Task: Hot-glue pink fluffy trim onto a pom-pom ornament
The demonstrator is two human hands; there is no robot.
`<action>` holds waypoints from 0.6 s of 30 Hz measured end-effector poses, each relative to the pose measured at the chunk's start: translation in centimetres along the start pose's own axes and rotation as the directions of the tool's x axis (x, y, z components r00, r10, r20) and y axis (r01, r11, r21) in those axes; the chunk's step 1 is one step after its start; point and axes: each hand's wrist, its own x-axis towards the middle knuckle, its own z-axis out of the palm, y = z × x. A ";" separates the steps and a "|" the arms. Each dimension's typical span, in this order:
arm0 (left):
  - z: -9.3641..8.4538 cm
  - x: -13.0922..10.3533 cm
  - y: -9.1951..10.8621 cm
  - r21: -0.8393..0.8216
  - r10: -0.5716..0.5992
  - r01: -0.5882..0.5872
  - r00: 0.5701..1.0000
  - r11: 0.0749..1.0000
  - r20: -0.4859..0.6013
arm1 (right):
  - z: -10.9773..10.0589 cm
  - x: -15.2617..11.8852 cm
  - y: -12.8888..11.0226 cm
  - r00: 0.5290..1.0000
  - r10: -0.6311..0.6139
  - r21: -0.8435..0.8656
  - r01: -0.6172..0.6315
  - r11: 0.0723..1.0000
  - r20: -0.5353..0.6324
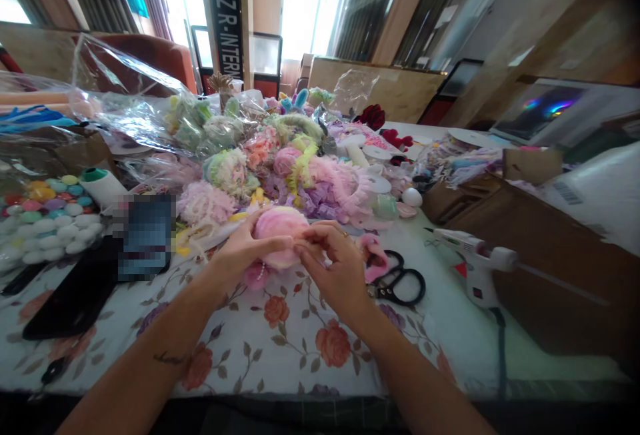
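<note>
A fluffy pink and pale-yellow ball [281, 225] is held up over the flowered cloth at the table's front. My left hand [245, 241] is wrapped round its left side, thumb across the front. At its right side my right hand [333, 255] has its fingertips pinched together against the ball; whatever is between them is too small to make out. A small pink pompom [256, 276] with a string of white beads hangs just below. Right of my right hand lie black-handled scissors [403, 281] beside a strip of pink fuzzy material [376, 258].
Heaped fluffy yarn [230, 171] and trims fill the table's middle. A white glue gun [475, 261] stands at right by a brown cardboard box [540, 268]. At left are phones [75, 295], a thread cone [103, 188] and bagged pompoms [55, 228].
</note>
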 end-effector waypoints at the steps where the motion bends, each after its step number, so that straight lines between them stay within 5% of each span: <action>1: 0.0 0.1 -0.1 0.030 0.005 -0.005 1.000 1.000 -0.020 | 0.0 -0.1 -0.1 1.000 -0.017 -0.012 0.016 1.000 -0.009; 12: 0.7 0.0 -0.1 0.153 -0.014 0.032 0.993 0.988 -0.120 | 0.4 -0.7 -0.1 0.975 -0.193 -0.145 0.176 0.974 -0.112; 18: 0.8 0.1 -0.5 0.206 0.030 0.009 0.983 0.978 -0.183 | 0.5 -0.6 0.0 0.993 -0.074 -0.104 0.064 0.993 -0.097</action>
